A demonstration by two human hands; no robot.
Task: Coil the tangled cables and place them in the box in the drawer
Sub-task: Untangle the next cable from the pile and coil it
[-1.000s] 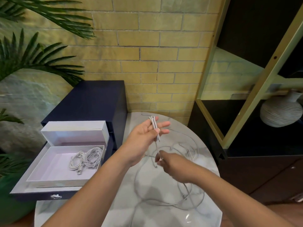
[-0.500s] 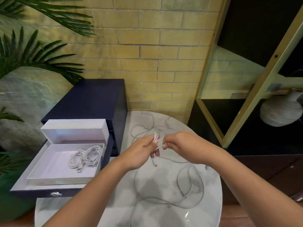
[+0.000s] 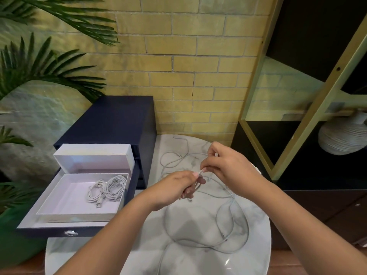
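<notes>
Head view. A yellow brick wall (image 3: pixel 188 56) fills the background. A black shelf unit with a gold frame (image 3: pixel 317 26) stands to the right and holds a ribbed white vase (image 3: pixel 341 135). Green palm fronds (image 3: pixel 39 64) are at the left.

A navy blue cabinet (image 3: pixel 111 120) stands against the wall, just beside the left edge of the round white marble table (image 3: pixel 198 261). Its top drawer (image 3: pixel 59 230) is pulled out. Inside sits an open white rectangular box (image 3: pixel 79 215), with its lid (image 3: pixel 93 153) upright along the far side. Two coiled white cables (image 3: pixel 108 188) lie side by side in the box's far right corner, and one USB plug points toward the near side.

A thin pale grey cable (image 3: pixel 247 233) sprawls in loose overlapping loops over the table. Its long axis runs from the far edge to the near edge, and one free end lies by the far edge.

Both hands are over the table's centre and hide the middle of the tangle. The left hand (image 3: pixel 174 187) is curled around several strands, which hang below the fist. The right hand (image 3: pixel 228 167) pinches a small white plug end (image 3: pixel 200 172) between thumb and forefinger. The plug slants down-left, and its tip meets the left hand's fingertips.
</notes>
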